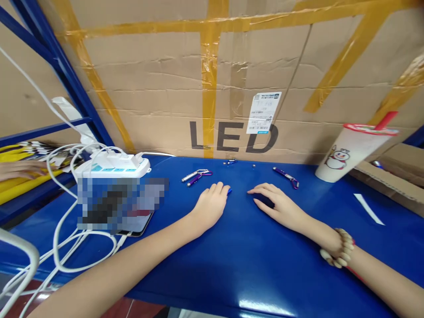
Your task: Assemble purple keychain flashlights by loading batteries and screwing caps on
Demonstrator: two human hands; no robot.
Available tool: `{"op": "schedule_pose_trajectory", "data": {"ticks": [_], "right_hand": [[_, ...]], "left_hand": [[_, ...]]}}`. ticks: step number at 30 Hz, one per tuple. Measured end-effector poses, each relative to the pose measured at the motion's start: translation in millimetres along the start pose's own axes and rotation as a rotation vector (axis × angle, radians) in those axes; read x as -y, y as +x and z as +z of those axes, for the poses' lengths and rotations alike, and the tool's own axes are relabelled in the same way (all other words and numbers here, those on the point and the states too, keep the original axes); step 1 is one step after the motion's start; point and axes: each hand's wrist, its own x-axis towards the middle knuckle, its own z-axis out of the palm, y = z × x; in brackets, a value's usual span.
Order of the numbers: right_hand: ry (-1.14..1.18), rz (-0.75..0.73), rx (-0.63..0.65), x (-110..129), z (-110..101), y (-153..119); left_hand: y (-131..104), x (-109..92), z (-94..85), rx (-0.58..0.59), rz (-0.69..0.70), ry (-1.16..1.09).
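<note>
My left hand [211, 204] rests on the blue table [232, 260], fingers curled together, with the tip of a small blue thing [229, 191] poking out beside them. Most of that thing is hidden under the fingers. To the right, my right hand [280, 205] lies with thumb and fingers apart and nothing between them. Beyond the left hand are a silver pen-shaped keychain light [189, 177] and a purple one [194, 180], with carabiner clips. Another purple keychain light [281, 173] with a clip lies past the right hand. Several tiny metal pieces [232, 162] sit near the box.
A large cardboard box [159, 101] stands along the back. On the left are a white power strip [139, 168], tangled white cables [58, 229] and a phone [141, 226]. At right stand a drink cup [354, 152], a paper strip [369, 209] and an open carton [391, 187]. Another person's hand [23, 170] shows far left.
</note>
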Motion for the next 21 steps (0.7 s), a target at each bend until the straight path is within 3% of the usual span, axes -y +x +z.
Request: {"op": "schedule_pose_trajectory", "data": {"ticks": [6,12,21], "right_hand": [[-0.129,0.062,0.008,-9.3,-8.6,-1.1],[-0.154,0.365,-0.213,-43.8,-19.0,-5.9],[-0.083,0.290,-0.196,-53.1,-17.3,-4.1]], "left_hand": [[3.8,1.1,0.8,0.026,-0.031,-0.009],[4.0,2.4,0.0,0.019,-0.031,-0.028],[4.0,-0.2,3.0,0.016,0.021,-0.114]]}}
